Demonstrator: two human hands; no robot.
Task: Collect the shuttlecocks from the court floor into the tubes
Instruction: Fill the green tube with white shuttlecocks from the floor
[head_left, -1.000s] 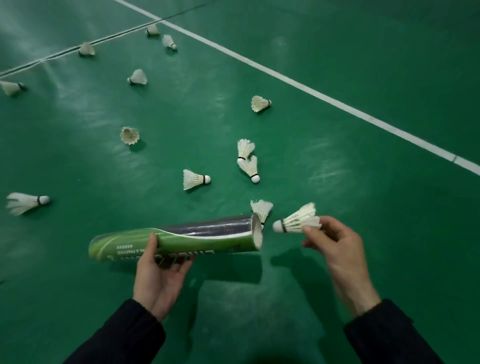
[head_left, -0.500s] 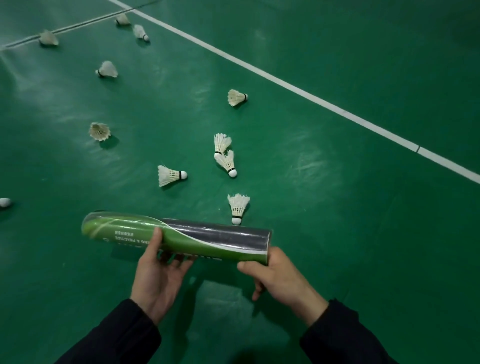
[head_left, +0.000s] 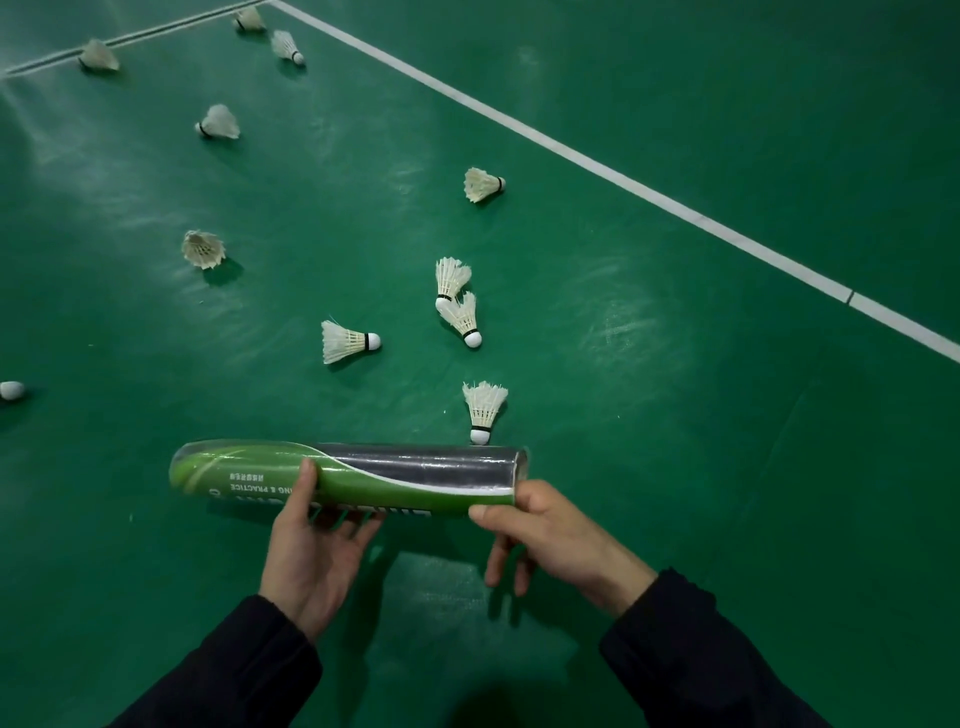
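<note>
— Shuttlecocks: where are they?
— Scattered across the green court floor (head_left: 675, 415). The nearest shuttlecock (head_left: 484, 408) stands just beyond the tube's open end, cork toward the tube; two more (head_left: 457, 301) lie touching each other farther out, and a single one (head_left: 345, 341) lies to their left.
— And the tube?
— The green and silver tube (head_left: 358, 475) is held level above the floor. Its print reads upside down; "& PRACTICE" is legible, the rest is too small.
— The hands?
— The left hand (head_left: 317, 551) cradles the tube from below, thumb curled over the front. The right hand (head_left: 550, 535) grips the open end, thumb on top and fingers curled beneath.
</note>
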